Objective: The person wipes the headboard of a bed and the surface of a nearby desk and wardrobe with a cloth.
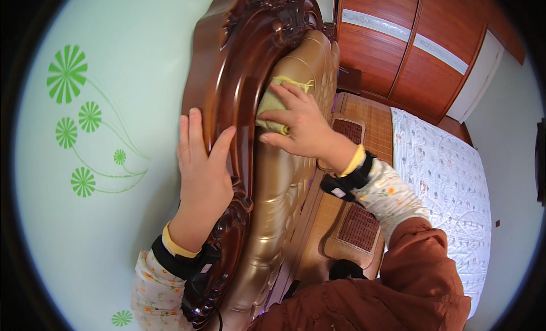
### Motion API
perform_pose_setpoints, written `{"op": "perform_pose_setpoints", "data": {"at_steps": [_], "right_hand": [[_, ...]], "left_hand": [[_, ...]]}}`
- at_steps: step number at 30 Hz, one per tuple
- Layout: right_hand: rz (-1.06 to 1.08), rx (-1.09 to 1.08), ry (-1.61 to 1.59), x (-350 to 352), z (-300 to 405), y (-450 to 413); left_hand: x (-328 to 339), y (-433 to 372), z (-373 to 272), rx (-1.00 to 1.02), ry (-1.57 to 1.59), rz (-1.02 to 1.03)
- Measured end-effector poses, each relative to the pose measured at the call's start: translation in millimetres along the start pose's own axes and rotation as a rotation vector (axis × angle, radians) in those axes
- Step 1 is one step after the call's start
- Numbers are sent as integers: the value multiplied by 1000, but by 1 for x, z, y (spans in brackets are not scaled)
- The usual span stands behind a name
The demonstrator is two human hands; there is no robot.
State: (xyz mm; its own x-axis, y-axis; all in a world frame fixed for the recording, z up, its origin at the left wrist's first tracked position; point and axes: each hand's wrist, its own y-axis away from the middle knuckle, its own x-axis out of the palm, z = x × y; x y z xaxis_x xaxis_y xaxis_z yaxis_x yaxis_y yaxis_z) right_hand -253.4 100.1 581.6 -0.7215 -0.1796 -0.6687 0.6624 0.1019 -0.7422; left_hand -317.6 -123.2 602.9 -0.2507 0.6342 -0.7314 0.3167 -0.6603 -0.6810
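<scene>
A carved, glossy dark wood headboard (239, 92) runs up the middle of the view, with a gold tufted padded panel (273, 173) along its inner side. My left hand (204, 168) rests on the top of the wooden frame, fingers apart, holding nothing. Under the fingers of my right hand (298, 119) is a yellow-green cloth (271, 104), pressed against the upper part of the gold padding where it meets the wood. Part of the cloth is hidden by that hand.
A pale wall (128, 75) with green flower decals stands at the left. Right of the headboard, the bed carries a woven mat (371, 113), pillows with brown woven panels (358, 228) and a white patterned quilt (443, 194). A reddish wooden wardrobe (379, 57) stands beyond.
</scene>
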Motion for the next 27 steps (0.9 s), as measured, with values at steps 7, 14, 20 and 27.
{"op": "perform_pose_setpoints", "data": {"at_steps": [7, 14, 20, 27], "right_hand": [[-211, -74, -12, 22, -38, -9], [-405, 102, -237, 29, -159, -40], [-522, 140, -179, 54, -287, -57], [-619, 276, -132, 71, -319, -51]], "left_hand": [[-2, -7, -5, -50, 8, 19], [-5, -1, -6, -85, -126, 58], [-4, 0, -12, -180, -132, 70], [-1, -1, -12, -181, -210, 97]]}}
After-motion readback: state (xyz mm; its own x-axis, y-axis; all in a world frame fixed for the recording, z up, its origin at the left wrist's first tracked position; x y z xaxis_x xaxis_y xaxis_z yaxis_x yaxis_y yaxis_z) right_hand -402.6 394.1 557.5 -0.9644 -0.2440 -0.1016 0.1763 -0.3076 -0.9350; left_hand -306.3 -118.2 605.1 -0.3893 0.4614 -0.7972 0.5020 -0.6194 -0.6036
